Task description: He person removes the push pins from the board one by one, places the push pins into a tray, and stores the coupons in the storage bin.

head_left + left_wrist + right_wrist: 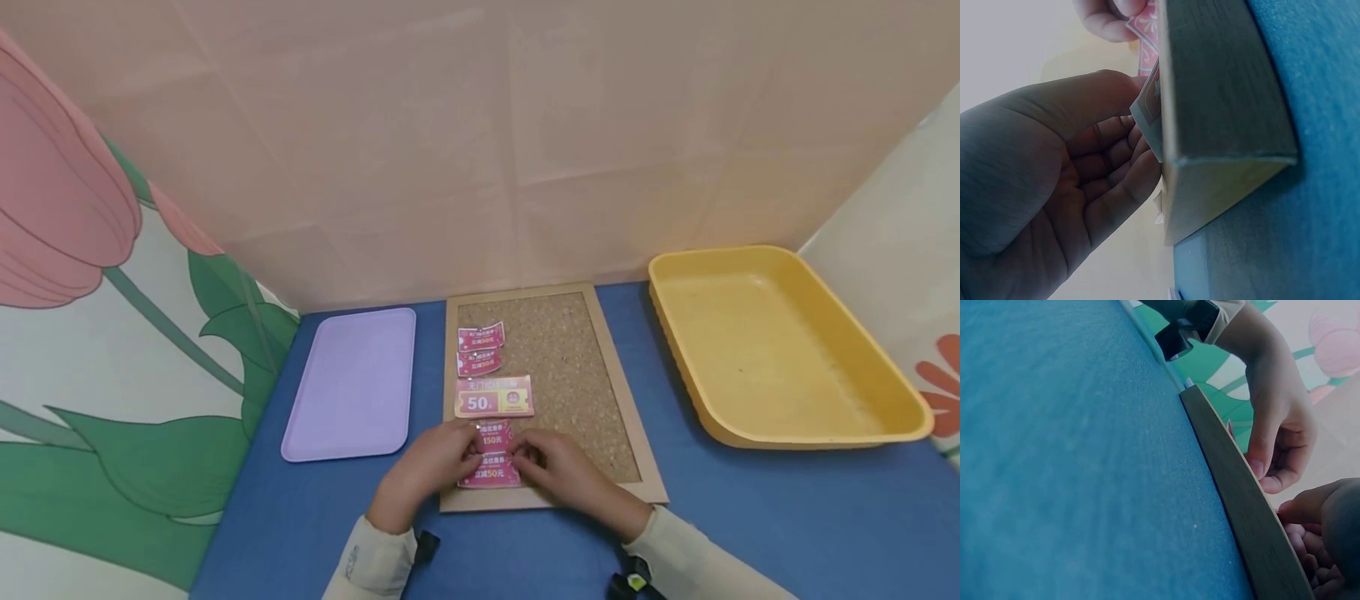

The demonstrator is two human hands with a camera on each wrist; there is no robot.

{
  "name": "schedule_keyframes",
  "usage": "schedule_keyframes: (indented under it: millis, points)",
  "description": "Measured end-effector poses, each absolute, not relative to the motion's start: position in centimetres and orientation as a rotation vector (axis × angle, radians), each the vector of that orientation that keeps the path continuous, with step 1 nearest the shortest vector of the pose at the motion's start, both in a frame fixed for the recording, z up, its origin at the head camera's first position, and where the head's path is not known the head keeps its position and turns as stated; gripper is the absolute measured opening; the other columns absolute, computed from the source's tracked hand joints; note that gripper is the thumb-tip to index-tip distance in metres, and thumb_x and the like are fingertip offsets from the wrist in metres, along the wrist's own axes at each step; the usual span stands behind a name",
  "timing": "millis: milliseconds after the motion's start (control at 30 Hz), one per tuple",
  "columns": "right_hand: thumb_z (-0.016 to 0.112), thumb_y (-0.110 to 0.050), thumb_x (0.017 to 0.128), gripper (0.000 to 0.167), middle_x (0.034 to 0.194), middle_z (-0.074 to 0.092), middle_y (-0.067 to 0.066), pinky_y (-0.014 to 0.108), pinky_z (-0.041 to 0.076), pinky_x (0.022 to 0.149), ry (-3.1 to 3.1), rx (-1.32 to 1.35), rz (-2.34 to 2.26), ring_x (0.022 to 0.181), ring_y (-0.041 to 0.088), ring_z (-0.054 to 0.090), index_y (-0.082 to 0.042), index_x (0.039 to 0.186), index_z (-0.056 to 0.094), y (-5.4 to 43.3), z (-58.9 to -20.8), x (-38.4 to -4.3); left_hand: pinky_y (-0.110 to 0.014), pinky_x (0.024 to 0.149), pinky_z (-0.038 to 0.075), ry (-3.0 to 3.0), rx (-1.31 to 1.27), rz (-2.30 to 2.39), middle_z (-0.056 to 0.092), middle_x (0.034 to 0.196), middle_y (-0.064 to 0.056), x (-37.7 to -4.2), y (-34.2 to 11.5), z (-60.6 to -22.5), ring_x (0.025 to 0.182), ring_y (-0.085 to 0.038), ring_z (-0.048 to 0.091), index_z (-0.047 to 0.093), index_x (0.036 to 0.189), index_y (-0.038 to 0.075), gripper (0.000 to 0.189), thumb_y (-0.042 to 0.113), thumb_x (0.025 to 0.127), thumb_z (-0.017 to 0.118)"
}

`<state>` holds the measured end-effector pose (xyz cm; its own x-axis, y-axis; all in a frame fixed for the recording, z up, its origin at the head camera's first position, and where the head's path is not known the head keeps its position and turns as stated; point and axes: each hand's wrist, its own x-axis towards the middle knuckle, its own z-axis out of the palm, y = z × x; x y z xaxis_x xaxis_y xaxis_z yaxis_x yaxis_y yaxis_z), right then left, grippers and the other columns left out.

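On the cork board two small pink coupons lie one above the other near the bottom edge: the lower coupon and the upper coupon. My left hand pinches the left edge where they meet, thumb and forefinger close together. From the other side, my right hand pinches the right edge, its other fingers curled under. In the left wrist view a raised coupon corner shows by the left thumb, over the board's wooden frame. Cannot tell which of the two coupons each hand grips.
Higher on the board are a wider coupon and two small curled coupons, one at the top and one below it. A purple tray lies left of the board; a deep yellow tray stands right, on the blue cloth.
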<state>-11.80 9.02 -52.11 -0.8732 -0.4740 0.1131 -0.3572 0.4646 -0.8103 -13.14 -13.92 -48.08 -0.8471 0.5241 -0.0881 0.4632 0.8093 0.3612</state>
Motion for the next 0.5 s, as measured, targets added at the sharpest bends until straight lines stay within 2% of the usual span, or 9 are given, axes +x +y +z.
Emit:
schedule_keyframes:
  millis: [500]
  points:
    - [0.071, -0.016, 0.089, 0.011, 0.079, 0.059, -0.014, 0.025, 0.048, 0.059, 2.572, -0.732, -1.419, 0.068, 0.006, 0.055, -0.023, 0.098, 0.068, 9.02, -52.1, -11.79, -0.021, 0.054, 0.042, 2.802, 0.77, 0.504, 0.051, 0.075, 0.01, -13.04, -13.84, -47.88, 0.063, -0.005, 0.048, 0.065, 0.089, 0.016, 0.009, 0.024, 0.091, 0.069]
